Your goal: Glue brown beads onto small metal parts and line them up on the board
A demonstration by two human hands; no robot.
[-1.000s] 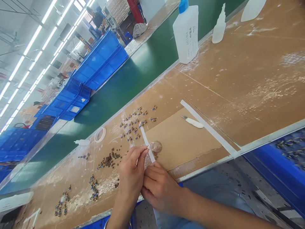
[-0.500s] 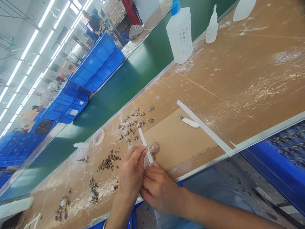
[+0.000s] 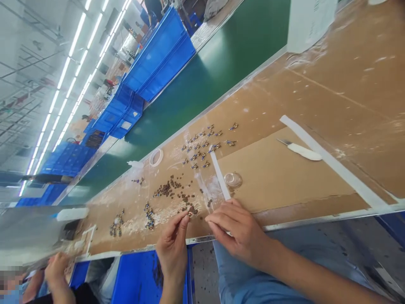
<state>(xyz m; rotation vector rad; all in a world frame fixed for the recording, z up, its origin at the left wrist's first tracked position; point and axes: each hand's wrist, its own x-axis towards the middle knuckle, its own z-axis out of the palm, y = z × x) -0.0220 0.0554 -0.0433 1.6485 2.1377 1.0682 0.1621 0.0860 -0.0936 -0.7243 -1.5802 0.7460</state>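
My left hand [image 3: 173,242] is at the table's front edge, thumb and forefinger pinched together beside a scatter of small dark brown pieces [image 3: 188,204]. Whatever may be in that pinch is too small to make out. To its right, my right hand [image 3: 238,230] rests at the edge with fingers curled inward, their contents hidden. Just beyond its fingers lie a white strip [image 3: 220,175] and a small clear dish [image 3: 233,180]. Several small blue-and-gold figures [image 3: 202,145] are spread farther back. A larger heap of brown pieces [image 3: 167,188] lies left of centre.
A white-handled knife [image 3: 303,152] lies on cardboard [image 3: 268,169] beside a long white strip [image 3: 332,162]. A tape roll [image 3: 156,157], a small bottle [image 3: 135,164] and a large white bottle [image 3: 311,25] border the green belt [image 3: 202,80]. Another person's hand [image 3: 57,270] is at lower left.
My hands have come apart. The left moved away from the dish to the brown pieces, some of which are newly spread toward the edge. The camera view has shifted.
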